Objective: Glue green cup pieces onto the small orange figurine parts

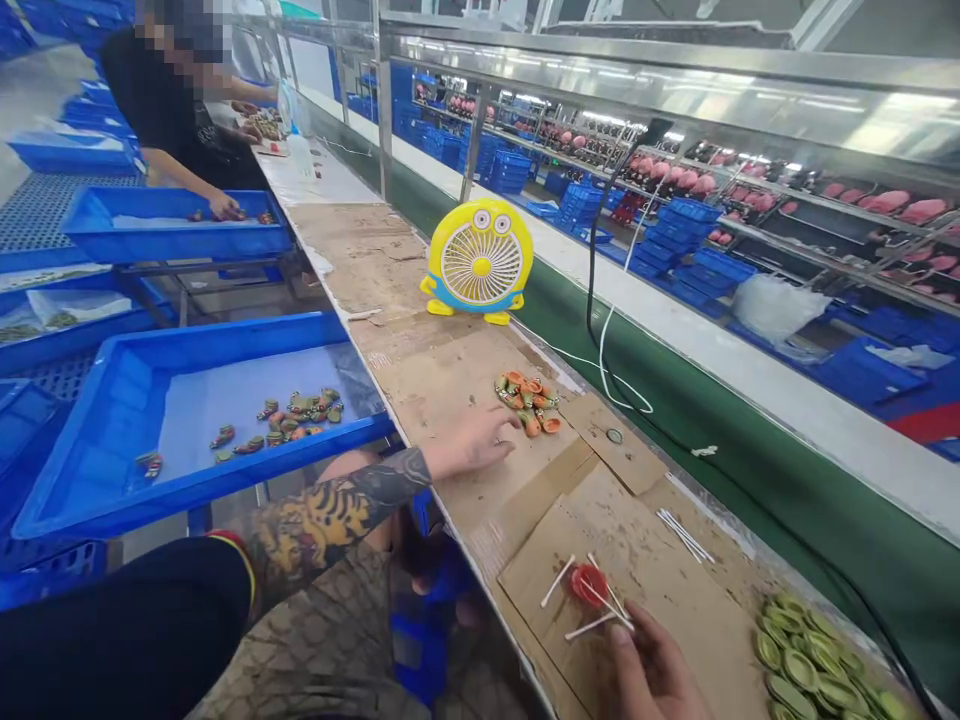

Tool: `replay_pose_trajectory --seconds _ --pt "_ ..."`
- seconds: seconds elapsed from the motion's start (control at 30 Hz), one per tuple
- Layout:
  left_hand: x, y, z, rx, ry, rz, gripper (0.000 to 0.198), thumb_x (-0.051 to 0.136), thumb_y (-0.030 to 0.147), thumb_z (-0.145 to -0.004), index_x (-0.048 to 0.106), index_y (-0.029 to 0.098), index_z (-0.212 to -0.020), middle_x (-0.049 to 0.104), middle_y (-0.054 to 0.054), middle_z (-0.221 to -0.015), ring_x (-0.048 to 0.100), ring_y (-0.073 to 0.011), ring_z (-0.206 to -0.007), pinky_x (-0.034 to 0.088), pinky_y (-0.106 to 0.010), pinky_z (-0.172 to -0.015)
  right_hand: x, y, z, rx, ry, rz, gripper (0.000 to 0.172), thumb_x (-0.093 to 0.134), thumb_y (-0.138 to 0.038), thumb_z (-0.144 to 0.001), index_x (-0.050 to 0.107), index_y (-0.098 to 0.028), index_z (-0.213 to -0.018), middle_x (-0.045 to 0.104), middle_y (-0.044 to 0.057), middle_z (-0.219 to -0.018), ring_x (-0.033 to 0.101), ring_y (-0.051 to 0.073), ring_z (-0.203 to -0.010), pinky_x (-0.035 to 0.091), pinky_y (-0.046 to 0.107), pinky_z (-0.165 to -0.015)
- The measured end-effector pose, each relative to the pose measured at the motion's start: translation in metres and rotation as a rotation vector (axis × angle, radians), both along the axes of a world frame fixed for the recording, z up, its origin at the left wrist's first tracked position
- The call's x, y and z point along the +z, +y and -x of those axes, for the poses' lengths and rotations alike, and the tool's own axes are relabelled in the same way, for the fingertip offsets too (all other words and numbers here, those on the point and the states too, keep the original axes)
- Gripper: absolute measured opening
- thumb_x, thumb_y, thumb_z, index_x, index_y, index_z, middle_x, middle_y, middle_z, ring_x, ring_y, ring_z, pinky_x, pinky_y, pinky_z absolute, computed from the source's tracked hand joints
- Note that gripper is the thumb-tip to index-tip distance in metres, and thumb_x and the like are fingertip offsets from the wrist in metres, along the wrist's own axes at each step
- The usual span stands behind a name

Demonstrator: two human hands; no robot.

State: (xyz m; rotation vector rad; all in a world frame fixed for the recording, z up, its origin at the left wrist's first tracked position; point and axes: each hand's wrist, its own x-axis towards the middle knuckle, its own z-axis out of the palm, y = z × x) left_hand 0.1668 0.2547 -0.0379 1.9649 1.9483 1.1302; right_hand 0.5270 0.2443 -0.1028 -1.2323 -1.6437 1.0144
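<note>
Cardboard-topped desk (390, 260) on a factory line: right hand (649, 665) pinching white sticks (609, 610), left hand (472, 442) spread open just beside painted pieces (527, 403).
Sticks around a red disc (589, 585) risk scattering under a careless sleeve; green rings (806, 665), yellow fan (478, 258) and blue tray (202, 430) crowd the reach.

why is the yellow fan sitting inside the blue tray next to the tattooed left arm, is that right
Not quite: the yellow fan isn't inside the blue tray. The head view shows it standing on the cardboard-covered bench top. The blue tray is next to the tattooed left arm, as you said.
</note>
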Motion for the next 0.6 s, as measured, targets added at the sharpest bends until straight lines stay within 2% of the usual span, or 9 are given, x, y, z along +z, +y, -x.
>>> replay_pose_trajectory --seconds 0.07,0.13,0.2,0.3,0.43,0.5,0.6 --pt "-0.004 0.022 -0.013 -0.044 0.033 0.005 0.032 0.066 0.011 -0.082 0.07 0.018 -0.113 0.069 -0.013 -0.124 0.062 -0.0284 -0.119 0.046 -0.039 -0.107 0.014 -0.003 0.004 0.065 -0.043 0.011 0.041 0.077 -0.044 -0.086 0.074 -0.01 -0.108 0.08 0.013 -0.095 0.078 0.028 -0.086 0.063 0.032 -0.068" --pt "-0.006 0.039 -0.019 -0.063 0.047 0.021 0.032 0.059 0.008 -0.085 0.069 0.017 -0.114 0.067 -0.015 -0.124 0.06 -0.0303 -0.119 0.045 -0.044 -0.108 0.028 -0.01 0.012 0.032 -0.068 0.005 0.042 0.076 -0.046 -0.086 0.076 -0.009 -0.108 0.08 0.013 -0.098 0.077 0.029 -0.092 0.063 0.034 -0.073" --pt "-0.009 0.049 -0.021 -0.068 0.046 0.04 0.029 0.054 0.01 -0.089 0.068 0.015 -0.114 0.065 -0.018 -0.122 0.059 -0.0324 -0.118 0.044 -0.047 -0.106 0.038 -0.016 0.023 -0.051 -0.084 0.005 0.047 0.075 -0.052 -0.084 0.077 -0.01 -0.105 0.08 0.014 -0.1 0.076 0.031 -0.095 0.061 0.038 -0.08" --pt "-0.011 0.055 -0.021 -0.08 0.015 0.069 0.024 0.054 0.014 -0.092 0.067 0.015 -0.113 0.063 -0.019 -0.121 0.059 -0.0342 -0.115 0.045 -0.049 -0.101 0.043 -0.019 0.033 -0.089 -0.144 0.046 0.049 0.07 -0.058 -0.084 0.079 -0.013 -0.103 0.08 0.013 -0.102 0.074 0.031 -0.099 0.058 0.041 -0.087" --pt "-0.007 0.043 -0.025 -0.116 -0.093 0.079 0.02 0.058 0.013 -0.091 0.065 0.015 -0.109 0.063 -0.017 -0.122 0.059 -0.0339 -0.117 0.046 -0.049 -0.1 0.045 -0.015 0.033 -0.084 -0.249 0.044 0.046 0.064 -0.06 -0.087 0.079 -0.019 -0.101 0.08 0.01 -0.104 0.072 0.03 -0.101 0.056 0.039 -0.089" --pt "-0.005 0.03 -0.031 -0.163 -0.188 0.083 0.021 0.059 0.015 -0.092 0.063 0.017 -0.112 0.065 -0.013 -0.118 0.062 -0.0297 -0.112 0.049 -0.046 -0.097 0.045 -0.012 0.03 -0.107 -0.287 0.008 0.047 0.062 -0.061 -0.089 0.079 -0.02 -0.102 0.079 0.01 -0.104 0.072 0.029 -0.098 0.055 0.037 -0.086" --pt "-0.007 0.006 -0.046 -0.268 -0.353 0.123 0.024 0.061 0.022 -0.094 0.057 0.017 -0.117 0.07 -0.008 -0.105 0.069 -0.0204 -0.091 0.055 -0.035 -0.081 0.046 -0.01 0.029 -0.107 -0.351 -0.02 0.045 0.059 -0.062 -0.09 0.077 -0.022 -0.101 0.079 0.008 -0.103 0.072 0.027 -0.093 0.054 0.035 -0.082"
